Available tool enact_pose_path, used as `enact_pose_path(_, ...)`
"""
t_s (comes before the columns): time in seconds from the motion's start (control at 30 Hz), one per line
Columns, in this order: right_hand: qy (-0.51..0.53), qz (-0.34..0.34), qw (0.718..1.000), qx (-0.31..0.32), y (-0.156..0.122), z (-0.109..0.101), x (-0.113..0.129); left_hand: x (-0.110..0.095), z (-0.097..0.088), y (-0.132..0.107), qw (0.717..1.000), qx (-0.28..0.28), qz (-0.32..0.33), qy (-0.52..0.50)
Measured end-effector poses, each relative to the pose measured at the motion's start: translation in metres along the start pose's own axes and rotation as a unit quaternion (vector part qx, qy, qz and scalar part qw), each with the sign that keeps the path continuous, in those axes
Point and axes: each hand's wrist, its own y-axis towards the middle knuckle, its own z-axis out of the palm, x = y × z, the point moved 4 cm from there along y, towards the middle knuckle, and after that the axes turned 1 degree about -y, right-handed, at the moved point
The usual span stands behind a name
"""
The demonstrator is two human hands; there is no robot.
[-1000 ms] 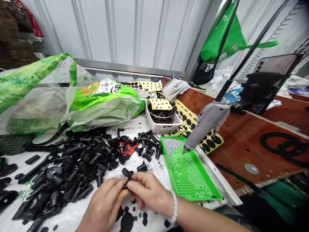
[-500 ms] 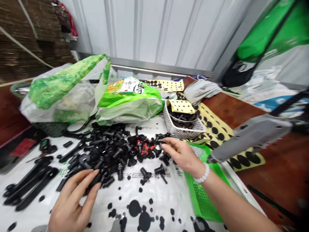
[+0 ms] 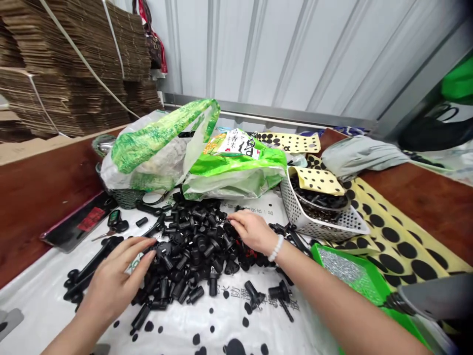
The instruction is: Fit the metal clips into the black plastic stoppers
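A heap of small black plastic parts [image 3: 201, 241], many of them knobs with cylindrical stems, lies on a white printed sheet [image 3: 177, 330]. At the heap's left side is my left hand [image 3: 120, 276], its thumb and fingers apart around a gap, with the fingertips beside a round black part. My right hand [image 3: 253, 231] reaches over the back of the heap, thumb and forefinger pinched together; what lies between them is too small to make out. Part of a red piece [image 3: 251, 254] shows under that wrist. Two loose knobs [image 3: 254, 294] [image 3: 280, 292] lie in front.
A green tray [image 3: 373, 276] with small silvery pieces and a grey power screwdriver [image 3: 432, 301] are at the right. Behind stand a white basket [image 3: 295, 209] and green plastic bags [image 3: 236, 172]. Black handles [image 3: 92, 266], keys [image 3: 116, 222] and a phone [image 3: 79, 222] lie left.
The view has swung left. My right hand has gone from the heap's right edge to its back middle. My left hand has moved back along the heap, and its fingers no longer surround a black piece.
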Motion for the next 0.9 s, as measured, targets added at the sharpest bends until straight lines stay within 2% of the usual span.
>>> enact_pose_path(0.07,-0.02,-0.019,0.999,0.017,0.025,0.007,-0.002,-0.003,0.018,0.034,0.997,0.071,0.024,-0.009)
enact_pose_path(0.13,-0.037,-0.026,0.999,0.03,0.048,0.01,-0.01,-0.01,0.041,0.07,0.984,0.152,0.097,-0.005)
enact_pose_path(0.17,-0.044,-0.028,0.998,0.035,0.058,0.009,-0.016,-0.011,0.051,0.089,0.978,0.172,0.118,-0.006)
enact_pose_path(0.27,-0.062,-0.033,0.997,0.034,0.086,-0.004,-0.033,-0.009,0.07,0.145,0.973,0.182,0.143,0.0)
enact_pose_path(0.4,-0.075,-0.04,0.996,-0.007,0.123,-0.038,-0.048,-0.005,0.072,0.209,0.979,0.145,0.14,0.03)
enact_pose_path(0.5,-0.087,-0.035,0.995,-0.036,0.147,-0.056,-0.054,-0.005,0.072,0.24,0.979,0.137,0.135,0.061)
enact_pose_path(0.57,-0.1,-0.036,0.993,-0.044,0.153,-0.058,-0.054,-0.005,0.077,0.251,0.977,0.141,0.135,0.083)
enact_pose_path(0.63,-0.118,-0.051,0.991,-0.04,0.15,-0.05,-0.049,-0.004,0.084,0.258,0.975,0.142,0.132,0.103)
enact_pose_path(0.7,-0.136,-0.081,0.987,-0.017,0.14,-0.031,-0.04,-0.003,0.092,0.264,0.974,0.142,0.129,0.119)
enact_pose_path(0.8,-0.152,-0.125,0.978,0.072,0.128,0.01,-0.029,-0.001,0.1,0.271,0.974,0.141,0.12,0.133)
enact_pose_path(0.9,-0.172,-0.118,0.967,0.143,0.13,0.046,-0.026,-0.002,0.103,0.273,0.975,0.136,0.106,0.141)
